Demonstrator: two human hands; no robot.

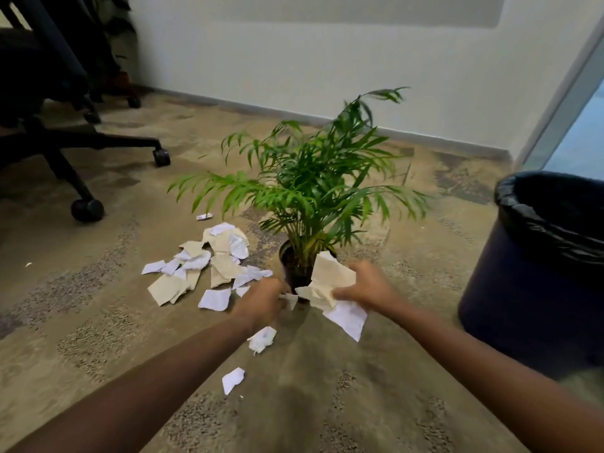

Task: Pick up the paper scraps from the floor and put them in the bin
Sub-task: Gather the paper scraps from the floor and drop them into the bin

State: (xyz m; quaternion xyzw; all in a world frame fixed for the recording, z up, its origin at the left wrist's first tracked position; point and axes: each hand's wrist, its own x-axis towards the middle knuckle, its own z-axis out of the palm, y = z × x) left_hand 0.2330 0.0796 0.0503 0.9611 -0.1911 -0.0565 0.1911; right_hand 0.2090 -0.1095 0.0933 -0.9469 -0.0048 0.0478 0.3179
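Several white and tan paper scraps (202, 266) lie heaped on the carpet left of a potted plant. My right hand (369, 286) is shut on a bunch of tan and white scraps (330, 282) in front of the pot. My left hand (264, 299) is closed beside it, pinching a small white scrap (291, 300). Two loose white scraps (262, 340) (232, 380) lie nearer to me between my forearms. The bin (539, 273), dark blue with a black liner, stands at the right, apart from both hands.
A potted palm (310, 197) in a dark pot stands just behind my hands. A black office chair base with castors (88, 209) fills the left. A white wall and a glass door (575, 125) close the back. One stray scrap (204, 216) lies beyond the heap.
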